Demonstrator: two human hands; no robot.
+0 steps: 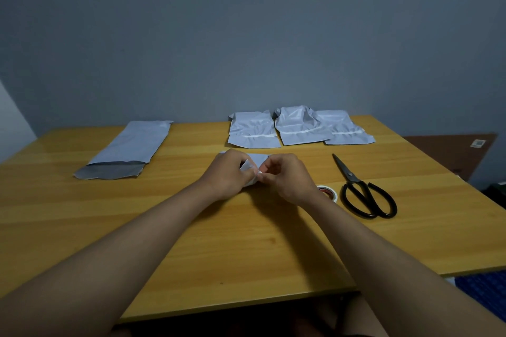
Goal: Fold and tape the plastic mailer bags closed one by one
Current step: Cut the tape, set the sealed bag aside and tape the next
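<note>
You are working over the wooden table (191,227), which is filling most of the view. At eleven o'clock from your hands an unfolded mailer (128,149) is lying flat with its open dark mouth toward you; at twelve to one o'clock three folded mailers (295,128) are sitting in a row, overlapping at their edges. At three o'clock the black scissors (361,189) are resting just beside the tape roll (328,191).

Your left hand (228,172) is curling round the small folded mailer (253,164) at the centre, and your right hand (284,175) is pinching something at its near edge, fingertips meeting.

The fold may be springing open if either hand lets go before tape is pressed down, since slick plastic tends to unfold. A tape strip could also be sticking to your fingers or to itself.

Your hands are covering most of that mailer, so I cannot tell whether you are pinching tape or the plastic itself. Your right wrist is partly hiding the tape roll.
</note>
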